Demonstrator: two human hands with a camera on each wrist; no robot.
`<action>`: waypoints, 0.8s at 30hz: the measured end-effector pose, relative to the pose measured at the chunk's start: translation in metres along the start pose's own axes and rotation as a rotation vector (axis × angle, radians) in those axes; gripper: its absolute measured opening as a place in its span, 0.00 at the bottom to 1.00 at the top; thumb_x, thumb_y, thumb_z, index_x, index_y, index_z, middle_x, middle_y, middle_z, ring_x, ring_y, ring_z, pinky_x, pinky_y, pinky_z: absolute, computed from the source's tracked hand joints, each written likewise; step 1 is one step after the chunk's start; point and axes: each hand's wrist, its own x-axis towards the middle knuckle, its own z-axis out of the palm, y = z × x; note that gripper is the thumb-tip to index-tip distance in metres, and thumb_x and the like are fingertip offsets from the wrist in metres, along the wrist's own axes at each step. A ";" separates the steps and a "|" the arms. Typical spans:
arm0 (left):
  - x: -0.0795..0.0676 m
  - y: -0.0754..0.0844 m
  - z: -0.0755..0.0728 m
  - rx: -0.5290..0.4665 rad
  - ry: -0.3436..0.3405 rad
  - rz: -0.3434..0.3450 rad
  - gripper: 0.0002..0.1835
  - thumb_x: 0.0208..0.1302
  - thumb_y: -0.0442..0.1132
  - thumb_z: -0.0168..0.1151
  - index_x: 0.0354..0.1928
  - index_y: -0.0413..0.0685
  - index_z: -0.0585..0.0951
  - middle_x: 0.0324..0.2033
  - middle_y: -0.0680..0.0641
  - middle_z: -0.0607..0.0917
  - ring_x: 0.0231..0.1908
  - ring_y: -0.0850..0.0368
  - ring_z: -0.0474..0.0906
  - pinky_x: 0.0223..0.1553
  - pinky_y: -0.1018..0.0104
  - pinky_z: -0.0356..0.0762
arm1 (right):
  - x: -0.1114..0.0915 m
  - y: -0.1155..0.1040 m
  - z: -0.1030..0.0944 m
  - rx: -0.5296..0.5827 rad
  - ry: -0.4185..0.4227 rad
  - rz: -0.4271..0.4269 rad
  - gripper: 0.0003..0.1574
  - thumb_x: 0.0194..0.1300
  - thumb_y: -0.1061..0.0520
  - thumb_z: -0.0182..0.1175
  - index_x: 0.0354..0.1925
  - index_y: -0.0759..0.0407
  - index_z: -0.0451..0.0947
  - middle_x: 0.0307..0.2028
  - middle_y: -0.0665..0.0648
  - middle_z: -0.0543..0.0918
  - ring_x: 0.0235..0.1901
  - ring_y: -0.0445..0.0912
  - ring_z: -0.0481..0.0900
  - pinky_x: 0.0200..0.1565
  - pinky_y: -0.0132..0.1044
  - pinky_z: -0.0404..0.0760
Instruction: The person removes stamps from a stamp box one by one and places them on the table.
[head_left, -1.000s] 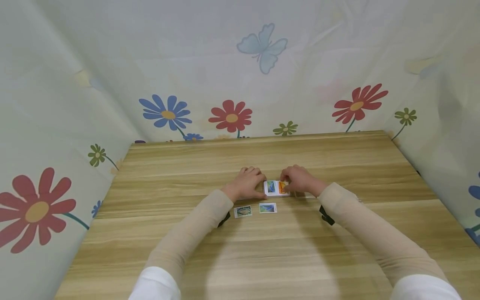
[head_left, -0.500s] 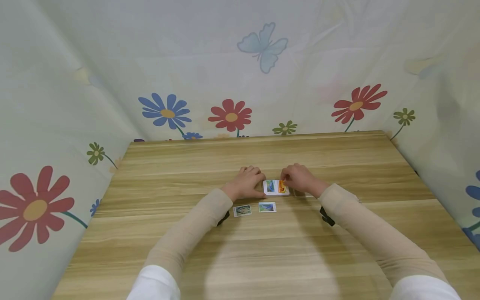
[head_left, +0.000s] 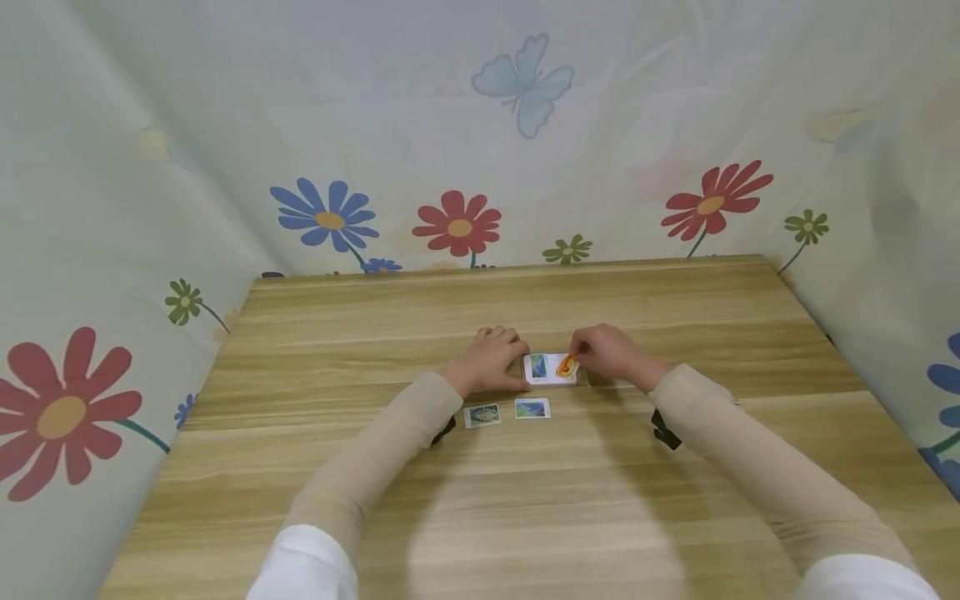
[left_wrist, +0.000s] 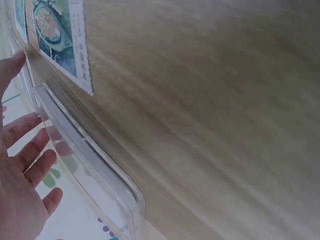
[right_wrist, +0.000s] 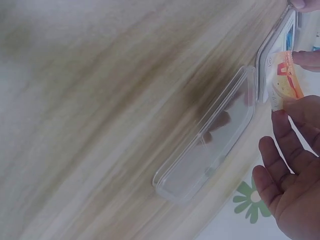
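Note:
A small shallow box (head_left: 552,363) with a white inside lies mid-table, a blue-green stamp (head_left: 539,365) at its left end. My left hand (head_left: 491,360) grips the box's left end, thumb at the near corner and a finger at the far one. At the other end, my right hand (head_left: 611,352) pinches an orange-yellow stamp (right_wrist: 286,82) between thumb and fingers. That stamp is tilted, one edge raised over the box. Two more stamps lie nearer me: a dark green one (head_left: 482,415) and a blue-green one (head_left: 532,407).
One clear plastic case (left_wrist: 90,155) lies beside the left hand's fingers. Another clear plastic case (right_wrist: 200,170) lies on the wooden table (head_left: 525,517) by the right hand; the hands mostly hide both in the head view. Flower-printed cloth (head_left: 420,125) surrounds the table.
The orange-yellow stamp has gone from lying flat in the box to tilted and lifted at one edge, as my right hand moved slightly right. My left hand keeps its place on the box.

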 end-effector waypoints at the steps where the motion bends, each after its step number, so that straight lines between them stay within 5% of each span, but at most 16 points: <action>1: 0.000 -0.001 0.000 0.002 -0.001 0.002 0.34 0.52 0.65 0.59 0.56 0.54 0.73 0.49 0.51 0.73 0.50 0.56 0.64 0.60 0.53 0.56 | -0.001 0.000 0.000 0.013 -0.007 0.007 0.03 0.55 0.65 0.58 0.30 0.65 0.78 0.29 0.58 0.83 0.32 0.48 0.79 0.39 0.44 0.77; 14: -0.004 -0.001 -0.002 -0.027 -0.010 0.005 0.34 0.54 0.64 0.58 0.59 0.53 0.72 0.51 0.50 0.72 0.52 0.55 0.64 0.60 0.53 0.56 | -0.018 -0.010 -0.006 0.108 0.005 0.090 0.03 0.54 0.66 0.56 0.30 0.64 0.77 0.29 0.58 0.81 0.30 0.46 0.75 0.36 0.41 0.75; 24: -0.003 -0.002 0.000 -0.053 -0.016 -0.013 0.36 0.54 0.66 0.57 0.60 0.54 0.71 0.53 0.50 0.71 0.54 0.55 0.63 0.62 0.54 0.54 | -0.028 -0.020 -0.002 0.268 0.021 0.253 0.05 0.57 0.63 0.55 0.32 0.66 0.76 0.29 0.60 0.80 0.27 0.45 0.74 0.29 0.33 0.73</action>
